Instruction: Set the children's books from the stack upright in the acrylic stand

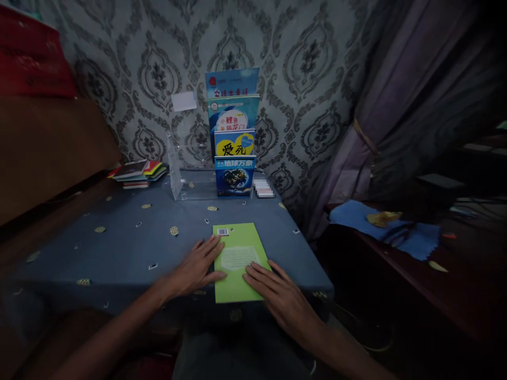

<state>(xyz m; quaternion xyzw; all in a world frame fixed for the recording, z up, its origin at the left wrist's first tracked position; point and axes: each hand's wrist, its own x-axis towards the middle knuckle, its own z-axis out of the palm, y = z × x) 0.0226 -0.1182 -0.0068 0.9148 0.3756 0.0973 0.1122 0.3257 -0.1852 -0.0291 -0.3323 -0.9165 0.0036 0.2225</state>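
Note:
A green book [240, 282] lies on the table near its front edge, barcode side up, with a pale text panel in the middle. My left hand [200, 264] rests at the book's left edge, fingers stretched out and thumb on the cover. On its lower right part my right hand [275, 290] lies flat, fingers extended over the cover. Neither hand grips anything. Behind the book stands a clear plastic rack [175, 169] with several books in tiers at its right side; the front one is a blue book [235, 179] with a globe on it.
A stack of books [138, 171] lies at the table's back left. A pixelated white pile [263, 188] sits right of the rack. The blue tablecloth [127, 232] covers the table. Farther right, a blue cloth [352, 219] lies on a dark red surface beside a tied curtain [356, 126].

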